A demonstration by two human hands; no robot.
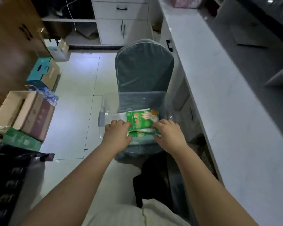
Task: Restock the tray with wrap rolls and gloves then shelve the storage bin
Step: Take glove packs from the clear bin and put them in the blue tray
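A clear plastic storage bin (104, 108) stands on the seat of a grey-blue covered chair (144, 67). Inside it lie green-and-white glove packs (140, 119), stacked flat. My left hand (117, 133) grips the left edge of the packs, fingers curled over the top pack and thumb under it. My right hand (167, 132) holds the right edge of the same packs with curled fingers. Both hands reach down into the bin. No wrap rolls or tray show in this view.
A long white counter (219, 95) runs along the right. Cardboard boxes (31, 115) and a teal box (41, 70) crowd the floor at left, with a black bag (10, 176) near me. White cabinets (121, 22) stand at the back. Pale tiled floor (75, 111) lies between.
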